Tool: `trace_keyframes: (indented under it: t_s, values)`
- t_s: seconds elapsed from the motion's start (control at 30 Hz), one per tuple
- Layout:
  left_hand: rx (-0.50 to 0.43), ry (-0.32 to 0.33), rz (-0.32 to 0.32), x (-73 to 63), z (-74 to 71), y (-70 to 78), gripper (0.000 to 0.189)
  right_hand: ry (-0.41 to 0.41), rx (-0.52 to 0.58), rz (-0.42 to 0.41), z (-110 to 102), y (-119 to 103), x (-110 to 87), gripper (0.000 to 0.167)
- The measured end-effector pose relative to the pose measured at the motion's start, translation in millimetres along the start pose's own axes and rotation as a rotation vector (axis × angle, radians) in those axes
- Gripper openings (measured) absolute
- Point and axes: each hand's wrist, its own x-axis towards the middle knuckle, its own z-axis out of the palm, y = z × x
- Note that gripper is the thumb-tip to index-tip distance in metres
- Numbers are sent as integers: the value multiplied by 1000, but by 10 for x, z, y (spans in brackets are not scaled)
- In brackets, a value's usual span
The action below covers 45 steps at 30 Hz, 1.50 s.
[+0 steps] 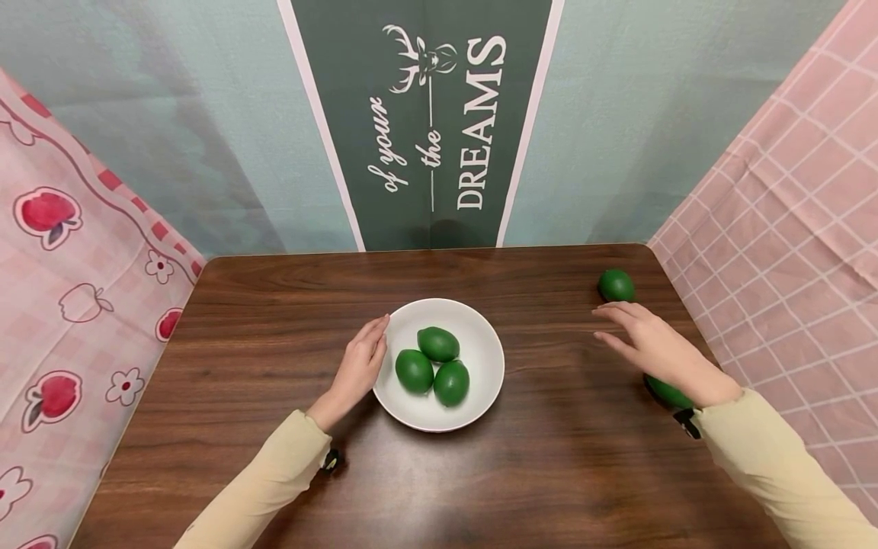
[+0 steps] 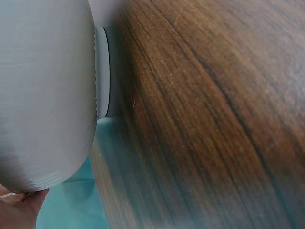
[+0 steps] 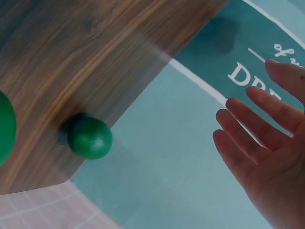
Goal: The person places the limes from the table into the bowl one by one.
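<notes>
A white bowl (image 1: 483, 381) stands at the middle of the wooden table with three green limes (image 1: 439, 345) inside. At its left side my left hand (image 1: 360, 364) rests against the rim, fingers fairly straight. From the left wrist view, the bowl's outer wall (image 2: 47, 95) fills the left part, and some of the left hand (image 2: 19, 212) shows below it. My right hand (image 1: 652, 347) is raised over the table's right side, fingers extended and nothing in them. Just beyond its fingertips lies one lime (image 1: 616, 285); another lime (image 1: 667, 392) is partly covered by the right wrist.
Brown wooden table (image 1: 274, 305) reaches back to a teal and green printed cloth (image 1: 432, 221). A pink checked cloth (image 1: 775, 229) borders the right side, and a fruit-and-flower cloth (image 1: 89, 259) hangs at the left.
</notes>
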Motion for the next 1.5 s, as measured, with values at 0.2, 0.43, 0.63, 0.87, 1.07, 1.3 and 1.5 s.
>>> trace_keyframes:
  t_s: [0.2,0.43,0.63,0.87,1.07,1.3,1.5]
  values:
    - [1,-6,-3,-6,-5,16,34,-27,14,78,-23,46,-66,37]
    - [3,-7,-4,0,-4,14,34,-39,-1,136,-15,138,-151,37]
    - [2,-7,2,3,-6,15,34,-46,-3,175,2,217,-225,38]
    - [8,-12,-3,-1,-7,16,36,-77,1,221,37,322,-315,42]
    - [5,-13,-9,-5,-7,16,36,-74,0,234,76,403,-394,41]
    - [3,-12,-5,-5,-7,12,35,-90,4,262,109,465,-467,42]
    - [-1,-7,0,-9,-1,10,35,-134,22,317,129,507,-528,48]
